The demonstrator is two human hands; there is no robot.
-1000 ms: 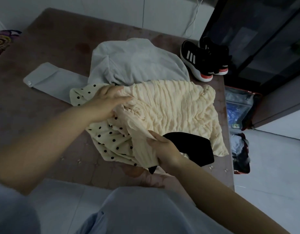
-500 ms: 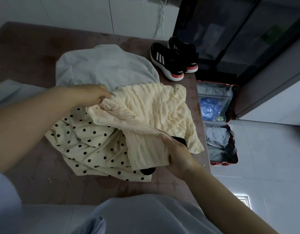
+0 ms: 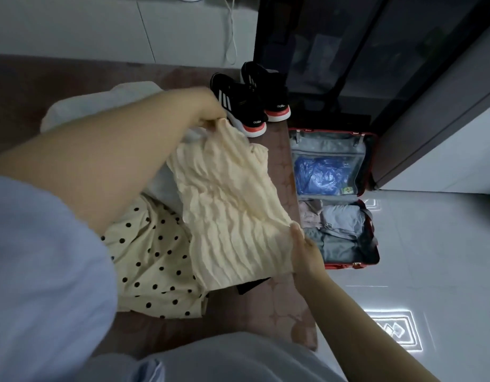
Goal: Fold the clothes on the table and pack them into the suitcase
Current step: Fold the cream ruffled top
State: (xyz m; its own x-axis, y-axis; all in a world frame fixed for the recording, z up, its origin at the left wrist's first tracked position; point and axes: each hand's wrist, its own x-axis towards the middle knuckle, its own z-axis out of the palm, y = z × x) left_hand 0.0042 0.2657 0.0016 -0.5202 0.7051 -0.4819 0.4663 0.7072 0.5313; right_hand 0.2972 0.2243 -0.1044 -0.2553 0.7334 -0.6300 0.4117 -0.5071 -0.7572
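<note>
A cream ribbed garment point(image 3: 227, 210) hangs stretched above the table between both hands. My left hand point(image 3: 208, 108) pinches its far corner near the shoes. At the near right corner, my right hand point(image 3: 304, 249) grips its edge. Under it lie a cream polka-dot garment point(image 3: 152, 257), a pale grey garment point(image 3: 100, 103) and a black item point(image 3: 252, 285) that is mostly hidden. On the floor to the right, a red suitcase point(image 3: 373, 166) lies open with folded clothes point(image 3: 337, 230) in its near half.
A pair of black sneakers point(image 3: 246, 103) stands at the far right corner of the brown table point(image 3: 265, 312). A blue plastic bag point(image 3: 321, 172) sits behind the suitcase's mesh. A dark glass cabinet point(image 3: 362, 51) rises behind the suitcase. White tiled floor lies on the right.
Both hands have lifted the cream ribbed garment off the pile and spread it out; the left hand moved far toward the shoes. The view has turned right, showing the whole suitcase.
</note>
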